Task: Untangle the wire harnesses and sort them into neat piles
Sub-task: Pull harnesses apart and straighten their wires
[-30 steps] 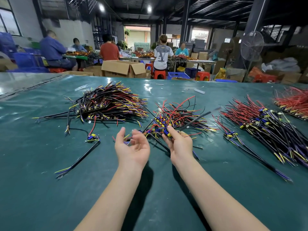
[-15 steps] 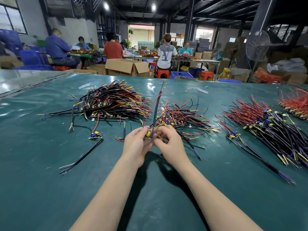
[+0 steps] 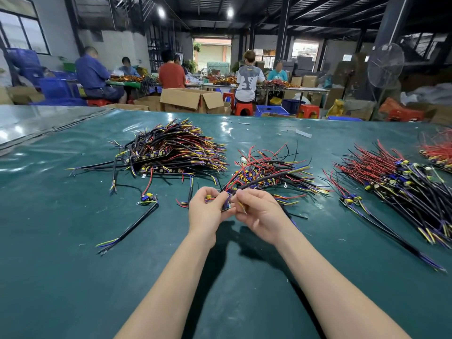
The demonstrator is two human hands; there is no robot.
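Both hands meet over the green table (image 3: 61,277). My left hand (image 3: 208,211) and my right hand (image 3: 261,214) pinch the small board end of one wire harness (image 3: 264,181), whose black cable slants up to the right over the tangled pile (image 3: 271,167). A dark, sorted pile (image 3: 176,150) lies to the left. Another sorted pile of red and black harnesses (image 3: 401,177) lies to the right. One lone harness (image 3: 137,223) rests on the mat left of my hands.
A further red bundle (image 3: 437,150) sits at the far right edge. A seam and a second table (image 3: 36,123) run along the left. Beyond the table's far edge are cardboard boxes (image 3: 193,99), stools, a standing fan (image 3: 385,67) and several seated people.
My hands came together on one harness taken from the tangled pile. Its cable, upright half a second ago, has swung down to the right.
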